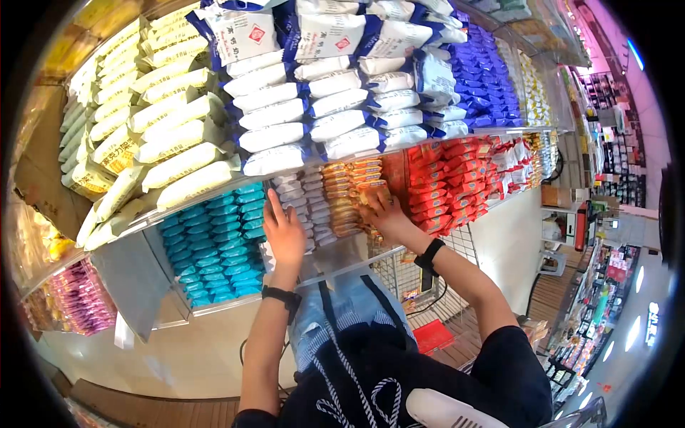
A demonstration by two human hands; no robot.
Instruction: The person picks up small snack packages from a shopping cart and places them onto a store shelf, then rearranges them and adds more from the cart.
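My left hand (285,234) has its fingers stretched upward and apart, holding nothing. It lies by the clear divider between stacked teal packets (222,246) and pale grey-lilac packets (319,207). To its right, my right hand (387,217) is bent over the stacks of small orange packets (342,187). Its fingers curl round an orange packet (372,192) at the right side of that row; the fingertips are partly hidden. Red packets (446,185) are piled just right of this hand.
Above hangs an upper shelf with white-and-blue packets (275,114), cream packets (182,135) and purple packets (485,78). A clear shelf edge (335,269) runs in front of my body. Below right stand a wire basket (389,274) and a red panel (432,337).
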